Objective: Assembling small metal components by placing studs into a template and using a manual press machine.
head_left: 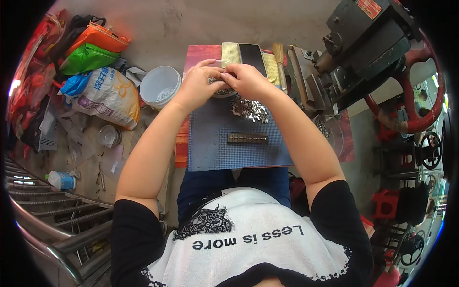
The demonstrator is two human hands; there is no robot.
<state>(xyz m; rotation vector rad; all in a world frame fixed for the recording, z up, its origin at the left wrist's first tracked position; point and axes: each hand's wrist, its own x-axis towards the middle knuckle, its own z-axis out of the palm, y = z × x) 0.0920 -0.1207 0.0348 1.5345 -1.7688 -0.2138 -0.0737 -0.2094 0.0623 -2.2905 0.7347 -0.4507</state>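
My left hand [197, 87] and my right hand [247, 79] meet at the far part of the blue textured mat [210, 150]. Their fingertips come together above a round tub [221, 94] of small metal pieces, partly covered by the hands. Fingers on both hands are bent and pinched; whatever is between them is too small or hidden to make out. Just nearer than my right hand, a loose pile of shiny small metal pieces [250, 110] lies on the mat. Closer to me sits a dark segmented metal bar [247, 138], lying crosswise and touched by neither hand.
Behind the hands, a phone [252, 56] rests on a yellow cloth [230, 50], beside a brush [278, 55]. A dark machine [370, 40] with a red handwheel [411, 122] stands at right. Left are a white bucket [161, 82], bags [107, 93] and a metal rack [52, 210].
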